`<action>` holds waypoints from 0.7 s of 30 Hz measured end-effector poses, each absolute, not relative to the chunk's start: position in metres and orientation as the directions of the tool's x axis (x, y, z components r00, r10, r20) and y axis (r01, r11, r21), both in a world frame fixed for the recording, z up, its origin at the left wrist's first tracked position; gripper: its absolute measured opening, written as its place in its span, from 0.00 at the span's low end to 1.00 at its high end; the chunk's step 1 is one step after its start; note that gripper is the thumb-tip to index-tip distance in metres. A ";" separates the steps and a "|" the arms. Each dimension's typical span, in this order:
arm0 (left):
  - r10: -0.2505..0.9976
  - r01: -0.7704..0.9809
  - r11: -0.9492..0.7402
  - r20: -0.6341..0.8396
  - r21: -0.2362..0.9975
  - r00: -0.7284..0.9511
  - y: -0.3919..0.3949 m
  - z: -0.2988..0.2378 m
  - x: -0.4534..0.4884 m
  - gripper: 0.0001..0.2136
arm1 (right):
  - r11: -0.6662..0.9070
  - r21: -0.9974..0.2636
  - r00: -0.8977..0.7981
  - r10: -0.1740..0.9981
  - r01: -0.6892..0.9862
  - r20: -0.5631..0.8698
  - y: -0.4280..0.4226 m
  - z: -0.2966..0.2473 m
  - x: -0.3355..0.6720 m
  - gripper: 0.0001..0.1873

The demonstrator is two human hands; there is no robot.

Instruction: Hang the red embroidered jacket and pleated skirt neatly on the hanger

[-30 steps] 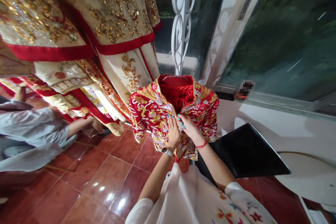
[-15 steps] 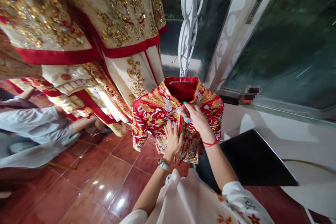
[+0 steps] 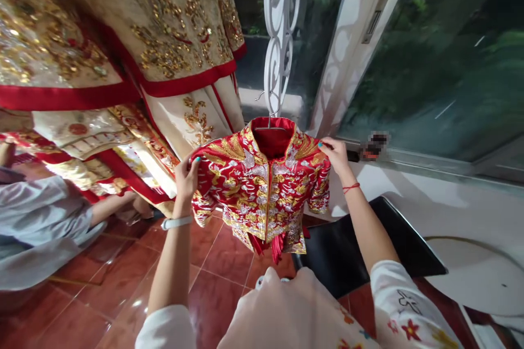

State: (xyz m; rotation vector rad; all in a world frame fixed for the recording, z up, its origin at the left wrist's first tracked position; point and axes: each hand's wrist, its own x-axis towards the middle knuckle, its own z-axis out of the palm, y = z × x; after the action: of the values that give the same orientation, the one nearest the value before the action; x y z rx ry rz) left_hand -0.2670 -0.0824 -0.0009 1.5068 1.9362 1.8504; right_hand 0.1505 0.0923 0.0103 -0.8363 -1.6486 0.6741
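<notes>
A red jacket (image 3: 268, 188), richly embroidered in gold and silver, hangs on a thin metal hanger (image 3: 270, 120) in front of me. Its stand collar is open at the neck, and the front edges meet down the middle. My left hand (image 3: 187, 175) pinches the shoulder of the jacket on the left side. On the opposite shoulder, my right hand (image 3: 336, 155) grips the fabric between thumb and fingers. Red tassels (image 3: 278, 246) show below the hem. The hook of the hanger is by a white scrollwork metal stand (image 3: 276, 54).
Long cream and gold garments with red borders (image 3: 184, 79) hang at the left. A person in a light grey top (image 3: 45, 212) is at the far left. At the right stand a black chair (image 3: 335, 256) and a glass window (image 3: 429, 65). Red tiles (image 3: 221, 278) cover the floor.
Both hands have moved apart from the jacket's front to its two shoulders and taken hold there. The front edges now lie together. The view has shifted slightly to the right.
</notes>
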 end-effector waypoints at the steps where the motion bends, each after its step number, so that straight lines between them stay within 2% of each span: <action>1: 0.633 0.597 -0.207 0.571 0.775 -0.523 -0.087 0.000 -0.267 0.19 | 0.619 -0.766 -0.107 0.785 0.174 0.610 0.090 0.013 0.151 0.19; 3: 0.594 0.637 -0.218 0.618 0.740 -0.515 -0.099 0.000 -0.267 0.19 | 0.663 -0.724 -0.013 0.739 0.191 0.673 0.082 0.013 0.154 0.16; 5: 0.612 0.653 -0.219 0.623 0.726 -0.488 -0.105 -0.004 -0.270 0.18 | 0.658 -0.723 0.061 0.729 0.212 0.682 0.072 0.007 0.154 0.15; 7: 0.668 0.648 -0.205 0.589 0.733 -0.455 -0.104 -0.009 -0.272 0.18 | 0.627 -0.743 0.060 0.753 0.232 0.655 0.061 -0.004 0.151 0.18; 9: 0.652 0.661 -0.183 0.593 0.727 -0.472 -0.100 -0.019 -0.266 0.19 | 0.621 -0.728 0.081 0.742 0.291 0.666 0.046 -0.017 0.144 0.23; 11: 0.489 0.686 -0.153 0.658 0.711 -0.573 -0.102 -0.038 -0.249 0.19 | 0.632 -0.678 0.198 0.660 0.375 0.725 0.022 -0.038 0.137 0.24; 13: 0.277 0.678 -0.126 0.682 0.724 -0.677 -0.114 -0.072 -0.223 0.19 | 0.610 -0.662 0.326 0.579 0.435 0.747 -0.011 -0.071 0.131 0.18; 14: 0.222 0.655 -0.126 0.665 0.745 -0.713 -0.122 -0.093 -0.209 0.17 | 0.581 -0.682 0.338 0.596 0.444 0.728 -0.029 -0.091 0.129 0.14; 16: 0.460 0.554 -0.127 0.543 0.823 -0.702 -0.136 -0.138 -0.189 0.14 | 0.487 -0.743 0.193 0.762 0.459 0.618 -0.057 -0.134 0.128 0.10; 17: 0.569 0.439 -0.104 0.415 0.892 -0.710 -0.139 -0.158 -0.185 0.15 | 0.399 -0.786 0.113 0.857 0.472 0.503 -0.064 -0.153 0.128 0.15; 19: 0.689 0.187 -0.038 0.161 0.982 -0.706 -0.138 -0.185 -0.193 0.20 | 0.215 -0.851 0.108 0.948 0.479 0.300 -0.061 -0.180 0.129 0.32; 21: 0.760 0.050 0.039 0.003 0.998 -0.650 -0.127 -0.195 -0.214 0.24 | 0.095 -0.897 0.174 0.967 0.431 0.186 -0.039 -0.189 0.128 0.48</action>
State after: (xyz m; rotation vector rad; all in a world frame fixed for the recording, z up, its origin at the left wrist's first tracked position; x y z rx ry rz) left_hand -0.2140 -0.1267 -0.1948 0.8187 1.7693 1.6634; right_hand 0.1280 -0.0387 -0.1890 -1.4931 -1.4107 0.7061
